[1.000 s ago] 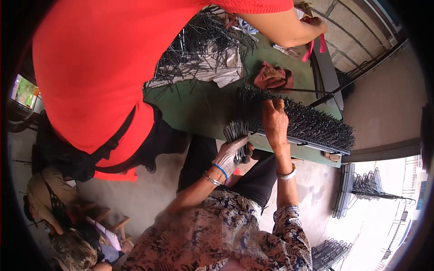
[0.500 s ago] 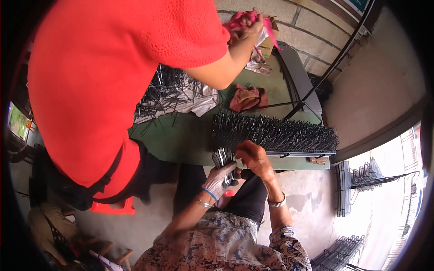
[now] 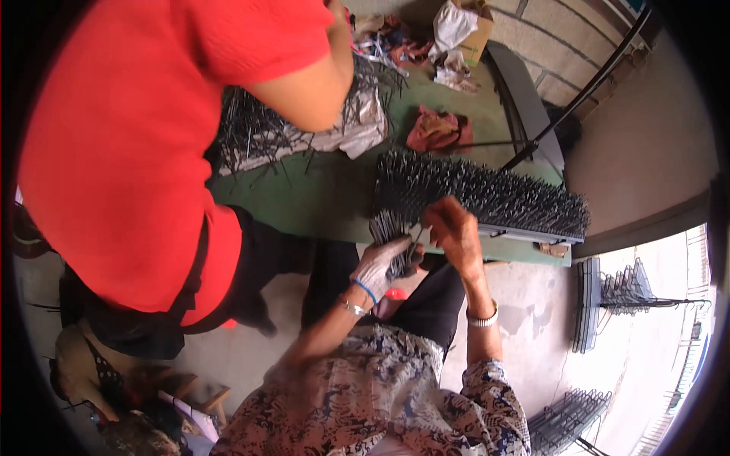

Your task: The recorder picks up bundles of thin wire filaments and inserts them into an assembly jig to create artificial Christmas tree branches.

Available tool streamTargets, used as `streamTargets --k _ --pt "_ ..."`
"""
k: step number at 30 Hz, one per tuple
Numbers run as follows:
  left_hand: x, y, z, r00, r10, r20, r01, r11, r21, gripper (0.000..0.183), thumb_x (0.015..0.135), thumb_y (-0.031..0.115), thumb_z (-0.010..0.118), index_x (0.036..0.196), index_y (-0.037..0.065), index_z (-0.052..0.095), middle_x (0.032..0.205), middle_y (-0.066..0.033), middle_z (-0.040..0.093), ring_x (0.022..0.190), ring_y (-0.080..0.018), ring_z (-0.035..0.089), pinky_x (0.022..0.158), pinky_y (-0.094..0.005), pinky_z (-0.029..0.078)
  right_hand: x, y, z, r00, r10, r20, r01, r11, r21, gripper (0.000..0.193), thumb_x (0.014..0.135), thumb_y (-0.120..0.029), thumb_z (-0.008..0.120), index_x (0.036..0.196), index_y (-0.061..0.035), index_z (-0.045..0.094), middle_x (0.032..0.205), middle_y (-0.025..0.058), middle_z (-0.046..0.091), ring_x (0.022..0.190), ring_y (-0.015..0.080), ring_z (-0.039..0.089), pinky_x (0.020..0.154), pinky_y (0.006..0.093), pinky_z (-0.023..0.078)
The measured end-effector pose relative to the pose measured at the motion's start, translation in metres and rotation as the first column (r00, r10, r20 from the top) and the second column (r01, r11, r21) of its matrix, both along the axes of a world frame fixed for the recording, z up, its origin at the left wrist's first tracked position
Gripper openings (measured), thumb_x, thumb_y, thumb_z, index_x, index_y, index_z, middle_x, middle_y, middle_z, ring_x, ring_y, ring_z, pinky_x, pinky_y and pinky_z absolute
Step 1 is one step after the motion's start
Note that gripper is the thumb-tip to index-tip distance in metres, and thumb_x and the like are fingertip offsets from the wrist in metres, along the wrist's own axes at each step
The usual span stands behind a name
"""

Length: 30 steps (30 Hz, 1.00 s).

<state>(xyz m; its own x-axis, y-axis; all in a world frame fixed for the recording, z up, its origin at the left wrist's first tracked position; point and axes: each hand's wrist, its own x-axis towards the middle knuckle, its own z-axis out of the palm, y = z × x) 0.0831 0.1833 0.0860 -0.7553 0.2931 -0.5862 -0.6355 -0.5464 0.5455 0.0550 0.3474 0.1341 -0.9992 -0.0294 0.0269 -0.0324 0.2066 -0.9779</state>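
Gripping a bundle of dark metal spikes [image 3: 389, 237], the left hand [image 3: 382, 264] has its fingers curled closed around them at the near edge of the green table [image 3: 319, 204]. The right hand [image 3: 454, 232], at 3 o'clock of the left, pinches one spike from the bundle, just below the spiked strip [image 3: 487, 199]. A person in a red shirt [image 3: 129, 144] stands at 9 o'clock.
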Motion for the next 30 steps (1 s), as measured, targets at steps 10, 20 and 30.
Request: streamTargets --k 10,20,30 --pt "-0.004 -0.004 -0.017 0.996 0.058 0.07 -0.065 0.992 0.105 0.02 0.093 0.02 0.062 0.103 0.003 0.064 0.086 -0.0082 0.068 0.072 -0.0189 0.067 0.065 -0.0349 0.059 -0.034 0.0 0.008 0.871 -0.363 -0.332 0.413 0.906 0.095 0.005 0.092 -0.006 0.059 0.09 -0.0021 0.061 0.071 0.0016 0.063 0.056 0.0058 0.054 0.052 0.0218 0.043" --pt "-0.001 -0.006 -0.013 0.995 0.052 0.091 -0.056 0.998 0.041 0.016 0.092 0.023 0.064 0.092 0.007 0.066 0.075 -0.0031 0.065 0.056 -0.013 0.059 0.051 -0.0257 0.05 -0.06 -0.003 -0.035 0.801 -0.044 -0.596 0.385 0.801 0.458 0.002 0.088 -0.006 0.06 0.087 -0.0071 0.059 0.079 0.0111 0.059 0.067 0.0291 0.061 0.057 0.0375 0.048" --pt "-0.004 -0.003 0.0 0.998 0.041 0.049 -0.043 0.998 0.047 0.017 0.089 0.019 0.067 0.096 0.003 0.065 0.074 -0.0083 0.067 0.057 -0.0163 0.064 0.043 -0.0258 0.049 -0.039 -0.004 -0.007 0.939 0.056 -0.34 0.159 0.804 0.573 0.01 0.088 -0.013 0.062 0.096 -0.0063 0.064 0.085 0.0111 0.061 0.064 0.024 0.06 0.055 0.0359 0.047"
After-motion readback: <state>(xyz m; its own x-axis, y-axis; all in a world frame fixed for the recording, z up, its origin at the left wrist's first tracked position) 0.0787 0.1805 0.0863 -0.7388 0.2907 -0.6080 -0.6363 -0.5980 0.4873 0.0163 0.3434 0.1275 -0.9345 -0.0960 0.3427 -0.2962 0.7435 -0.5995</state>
